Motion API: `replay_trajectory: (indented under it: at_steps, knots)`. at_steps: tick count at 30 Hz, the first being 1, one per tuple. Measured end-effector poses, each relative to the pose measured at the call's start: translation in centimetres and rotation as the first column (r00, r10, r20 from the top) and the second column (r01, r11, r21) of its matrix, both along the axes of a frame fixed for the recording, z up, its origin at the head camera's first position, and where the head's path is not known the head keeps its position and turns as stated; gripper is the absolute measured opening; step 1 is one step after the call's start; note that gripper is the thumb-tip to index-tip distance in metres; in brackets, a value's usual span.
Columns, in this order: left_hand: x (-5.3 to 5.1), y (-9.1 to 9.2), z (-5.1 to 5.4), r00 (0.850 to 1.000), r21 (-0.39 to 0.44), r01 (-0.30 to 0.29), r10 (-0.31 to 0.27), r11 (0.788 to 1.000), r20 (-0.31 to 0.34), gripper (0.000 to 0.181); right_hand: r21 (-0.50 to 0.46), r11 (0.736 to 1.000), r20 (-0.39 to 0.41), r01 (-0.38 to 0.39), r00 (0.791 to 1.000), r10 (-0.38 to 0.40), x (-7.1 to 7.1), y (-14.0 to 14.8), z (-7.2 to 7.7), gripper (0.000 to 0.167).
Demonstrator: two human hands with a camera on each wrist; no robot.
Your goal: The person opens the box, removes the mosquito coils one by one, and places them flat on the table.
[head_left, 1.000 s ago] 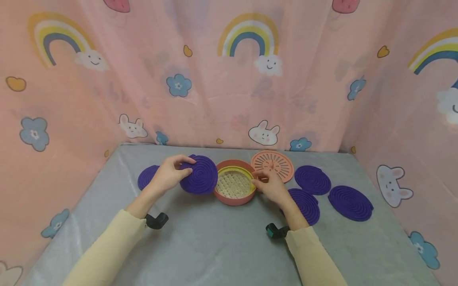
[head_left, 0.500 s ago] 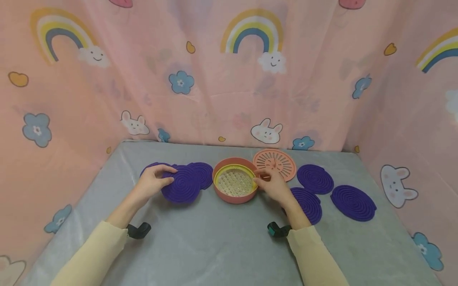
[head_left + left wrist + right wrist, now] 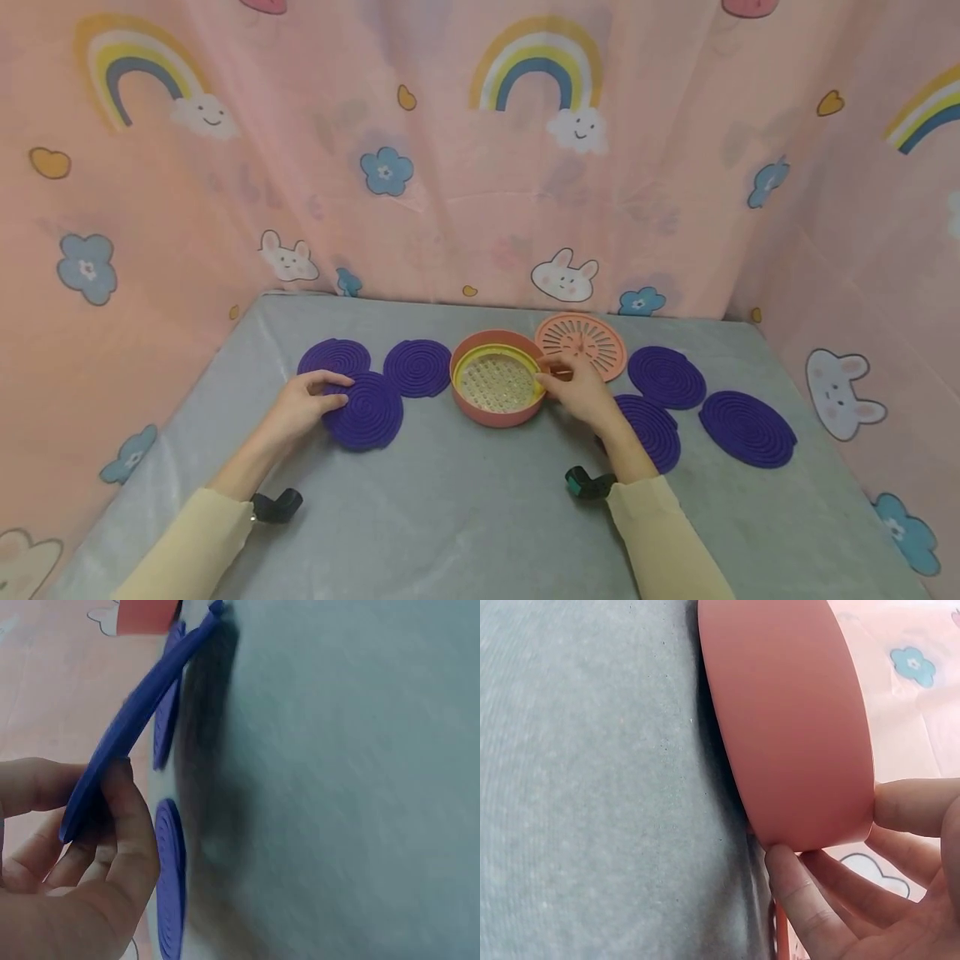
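My left hand (image 3: pixel 296 410) pinches the edge of a purple mosquito coil (image 3: pixel 365 412) between thumb and fingers. In the left wrist view this coil (image 3: pixel 131 712) tilts above the table, its shadow below. Two more purple coils, a left one (image 3: pixel 335 356) and a middle one (image 3: pixel 417 368), lie just beyond it. My right hand (image 3: pixel 581 392) holds the right side of a round pink coil holder (image 3: pixel 498 417), in which a yellow-rimmed mesh disc (image 3: pixel 495 382) lies. In the right wrist view, fingers (image 3: pixel 911 808) touch the holder's wall (image 3: pixel 795 727) and edge.
A slotted pink lid (image 3: pixel 581 343) lies behind the holder on the right. Purple coils lie right of my right hand: a back one (image 3: pixel 666 377), one partly behind the forearm (image 3: pixel 651 433) and an outer one (image 3: pixel 748 428). A patterned pink curtain (image 3: pixel 450 208) surrounds the grey table (image 3: pixel 450 517).
My left hand has carried its coil leftward and toward me, away from beside the holder, uncovering the middle coil. The right hand has stayed at the holder.
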State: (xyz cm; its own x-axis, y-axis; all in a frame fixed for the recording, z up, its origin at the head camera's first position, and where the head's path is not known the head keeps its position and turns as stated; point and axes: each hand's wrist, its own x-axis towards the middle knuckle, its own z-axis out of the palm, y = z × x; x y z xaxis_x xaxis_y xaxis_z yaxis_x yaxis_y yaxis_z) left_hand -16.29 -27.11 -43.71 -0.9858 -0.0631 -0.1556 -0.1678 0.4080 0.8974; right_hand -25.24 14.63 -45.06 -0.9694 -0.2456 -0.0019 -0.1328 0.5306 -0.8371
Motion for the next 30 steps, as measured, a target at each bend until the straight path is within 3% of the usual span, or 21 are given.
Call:
replay_trajectory:
  at_steps: [7, 10, 14, 17, 20, 23, 27, 30]
  knots:
    - [1.0, -0.7, -0.7, 0.998, 0.026, 0.036, -0.038, 0.999, 0.057, 0.031, 0.009, 1.0, 0.003, -0.01, 1.0, 0.01, 0.0, 0.1, 0.0, 0.038]
    - [1.1, -0.5, -1.0, 0.995, 0.07, 0.057, -0.062, 0.996, 0.075, 0.032, 0.022, 1.0, 0.0, -0.006, 1.0, 0.006, 0.0, 0.3, 0.1, 0.038]
    - [1.1, -0.4, -1.1, 0.994, 0.065, 0.058, -0.064, 0.996, 0.091, 0.034, 0.034, 0.999, -0.002, -0.007, 1.0, 0.007, 0.1, 0.6, 0.1, 0.039]
    - [1.3, -0.5, -0.4, 0.99, -0.02, 0.08, -0.077, 0.997, 0.118, 0.041, 0.029, 0.999, -0.008, -0.015, 1.0, 0.016, 0.2, 1.0, 0.2, 0.038]
    - [1.4, -0.8, 0.5, 0.983, -0.134, 0.132, -0.112, 0.982, 0.148, 0.051, 0.016, 0.999, -0.015, -0.033, 0.999, 0.033, 0.3, 1.3, 0.4, 0.038]
    - [1.4, -1.0, 1.6, 0.98, -0.291, 0.177, -0.142, 0.94, 0.139, 0.054, 0.021, 0.999, -0.022, -0.032, 0.999, 0.033, 0.5, 1.7, 0.7, 0.038]
    - [1.1, -0.9, 2.6, 0.988, -0.451, 0.157, -0.141, 0.879, 0.068, 0.051, 0.059, 0.998, -0.015, -0.02, 1.0, 0.021, 0.5, 2.0, 1.1, 0.041]
    - [0.5, 0.1, 2.9, 0.993, -0.484, 0.107, -0.119, 0.869, 0.007, 0.045, 0.078, 0.996, -0.037, -0.032, 0.999, 0.035, 0.5, 2.3, 1.4, 0.041]
